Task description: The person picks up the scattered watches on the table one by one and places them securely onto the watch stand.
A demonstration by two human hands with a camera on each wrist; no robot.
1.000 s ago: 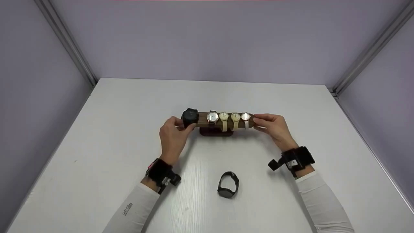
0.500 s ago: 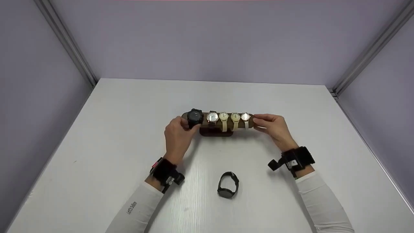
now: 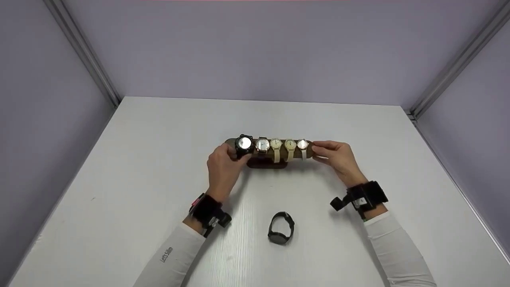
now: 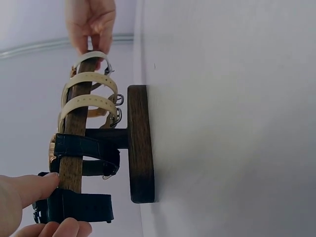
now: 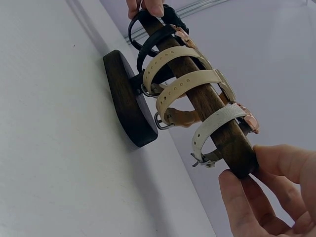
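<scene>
My left hand [image 3: 223, 169] fingers pinch the black watch [image 3: 244, 144] on the bar [image 4: 74, 133]; right hand [image 3: 338, 159] fingers grip the bar's far end.

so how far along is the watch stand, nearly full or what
Five watches sit on the stand's bar: four already settled in a row, and a black one at the left end. That black one is in hand: the left hand grips it on the bar, while the right hand holds the bar's other end. Left: one black watch lying on the table near the person.
</scene>
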